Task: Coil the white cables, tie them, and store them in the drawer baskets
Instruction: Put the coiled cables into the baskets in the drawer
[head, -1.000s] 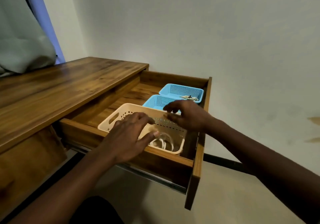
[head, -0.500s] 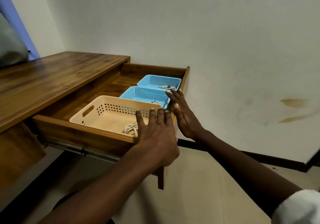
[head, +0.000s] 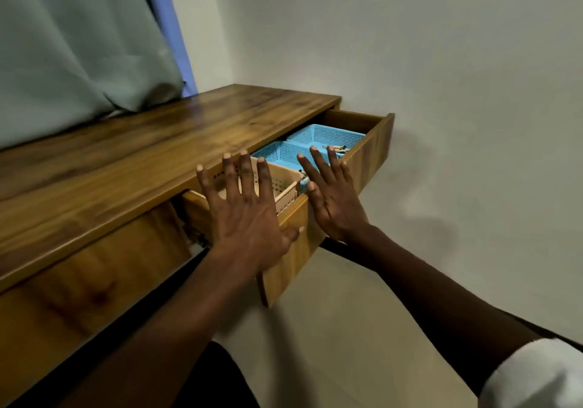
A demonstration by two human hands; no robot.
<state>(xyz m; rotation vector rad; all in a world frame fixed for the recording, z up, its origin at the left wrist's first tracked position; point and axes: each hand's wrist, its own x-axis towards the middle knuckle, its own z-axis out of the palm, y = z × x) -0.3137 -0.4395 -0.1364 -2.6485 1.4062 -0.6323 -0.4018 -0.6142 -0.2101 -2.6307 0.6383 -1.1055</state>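
The wooden drawer (head: 370, 152) stands partly open under the desk top. Inside it sit a cream basket (head: 284, 183) nearest me and two blue baskets (head: 321, 136) behind it. A small coiled cable (head: 339, 148) shows in the far blue basket. The white cable in the cream basket is hidden by my left hand (head: 244, 215), which lies flat with straight, spread fingers against the drawer front. My right hand (head: 331, 196) is also flat and spread, pressed on the drawer front at its right end.
The wooden desk top (head: 151, 152) runs to the left, with a grey-green curtain (head: 79, 44) resting on its back edge. A pale wall (head: 441, 92) stands close to the right of the drawer. Beige floor lies below.
The drawer has slid in by about half since a second ago. Both hands left the cream basket and went flat onto the drawer front.
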